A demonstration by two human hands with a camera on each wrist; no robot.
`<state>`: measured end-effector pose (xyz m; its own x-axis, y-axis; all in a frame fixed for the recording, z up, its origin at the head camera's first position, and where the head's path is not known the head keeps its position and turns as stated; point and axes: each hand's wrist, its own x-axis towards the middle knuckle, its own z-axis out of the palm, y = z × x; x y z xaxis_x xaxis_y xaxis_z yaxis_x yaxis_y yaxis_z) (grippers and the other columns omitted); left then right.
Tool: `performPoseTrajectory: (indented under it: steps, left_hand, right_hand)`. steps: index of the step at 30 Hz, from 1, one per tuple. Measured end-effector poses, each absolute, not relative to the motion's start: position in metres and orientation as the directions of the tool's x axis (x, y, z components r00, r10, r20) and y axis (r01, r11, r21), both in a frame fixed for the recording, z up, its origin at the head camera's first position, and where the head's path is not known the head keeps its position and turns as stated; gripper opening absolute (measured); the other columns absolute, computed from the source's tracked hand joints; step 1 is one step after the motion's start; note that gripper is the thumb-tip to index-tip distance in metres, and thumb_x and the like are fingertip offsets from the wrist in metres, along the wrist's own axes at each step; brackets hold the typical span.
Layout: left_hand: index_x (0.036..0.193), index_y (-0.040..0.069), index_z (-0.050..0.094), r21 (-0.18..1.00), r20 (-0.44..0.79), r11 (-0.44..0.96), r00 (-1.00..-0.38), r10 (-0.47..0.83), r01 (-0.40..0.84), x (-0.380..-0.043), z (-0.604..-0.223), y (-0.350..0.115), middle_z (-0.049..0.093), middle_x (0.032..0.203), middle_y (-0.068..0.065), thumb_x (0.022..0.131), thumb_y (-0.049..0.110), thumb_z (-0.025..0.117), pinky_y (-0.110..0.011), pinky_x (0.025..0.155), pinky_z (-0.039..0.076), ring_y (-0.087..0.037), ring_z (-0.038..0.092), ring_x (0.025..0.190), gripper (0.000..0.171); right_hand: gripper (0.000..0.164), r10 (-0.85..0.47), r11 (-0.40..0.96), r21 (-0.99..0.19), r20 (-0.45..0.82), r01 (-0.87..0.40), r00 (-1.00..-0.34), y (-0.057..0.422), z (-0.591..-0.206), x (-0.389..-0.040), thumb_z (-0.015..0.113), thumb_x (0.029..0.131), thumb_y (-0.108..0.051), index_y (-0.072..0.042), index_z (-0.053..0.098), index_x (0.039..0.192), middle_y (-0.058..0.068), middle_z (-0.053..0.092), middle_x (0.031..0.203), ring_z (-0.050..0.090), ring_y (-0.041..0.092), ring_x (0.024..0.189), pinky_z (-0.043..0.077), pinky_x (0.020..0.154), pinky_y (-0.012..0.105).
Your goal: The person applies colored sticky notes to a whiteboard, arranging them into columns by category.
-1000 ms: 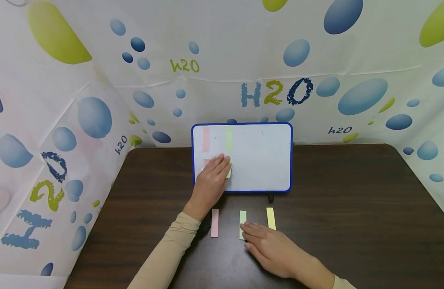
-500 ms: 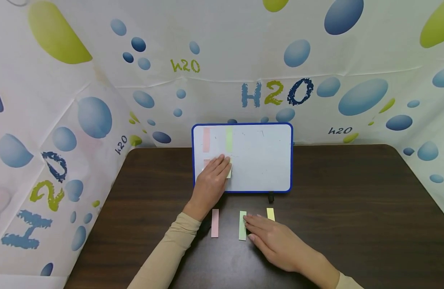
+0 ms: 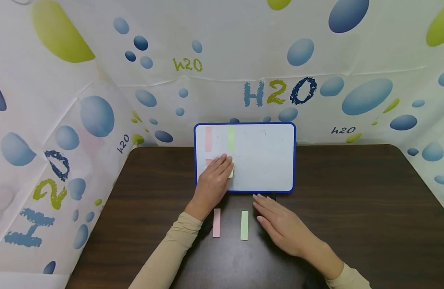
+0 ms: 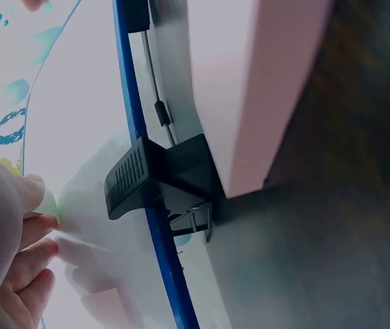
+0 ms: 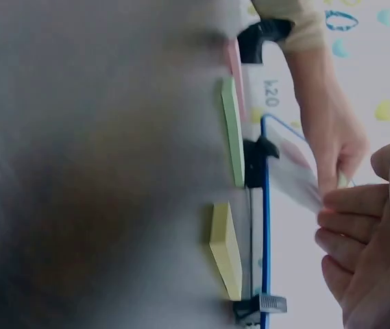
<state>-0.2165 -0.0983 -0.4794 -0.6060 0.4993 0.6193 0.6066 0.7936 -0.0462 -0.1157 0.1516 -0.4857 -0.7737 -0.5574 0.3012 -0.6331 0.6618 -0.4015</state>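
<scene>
My left hand [image 3: 212, 180] lies on the whiteboard [image 3: 265, 168] with straight fingers, pressing a pale green sticky note [image 3: 231, 174] that shows at its right edge. Above it on the board are a pink note [image 3: 208, 139] and a green note [image 3: 231, 139]; another pink note [image 3: 208, 161] is partly covered by the hand. My right hand [image 3: 285, 226], fingers extended and together, is over the table just below the board, holding nothing. A yellow sticky-note pad [image 5: 226, 253] is hidden under it in the head view. The green pad [image 3: 244, 225] and pink pad [image 3: 216, 222] lie to its left.
Black clip feet [image 4: 157, 178] support the board's lower blue edge on the dark wooden table [image 3: 352, 208]. A cloth printed with drops [image 3: 222, 96] hangs behind the table and along its sides.
My right hand has left the green pad and moved up and right toward the board's lower edge, covering the yellow pad from the head view. My left hand stays on the board.
</scene>
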Motion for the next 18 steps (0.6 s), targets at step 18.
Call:
performPoseTrajectory:
  steps: [18]
  left_hand:
    - [0.124,0.001,0.072,-0.042,0.619,0.788,-0.603,0.503,0.614,-0.216,-0.476,-0.099,0.07,0.132,-0.013,0.087,0.005,0.078,-0.043,0.113,0.049,-0.03,0.064,0.129,0.038]
  right_hand:
    - [0.051,-0.44,0.714,-0.313,0.496,-0.627,-0.749,0.173,-0.491,-0.158,0.063,0.097,-0.012,0.004,0.054,0.144,0.018,0.05,0.154,0.049,0.035,0.143,0.016,0.129,0.023]
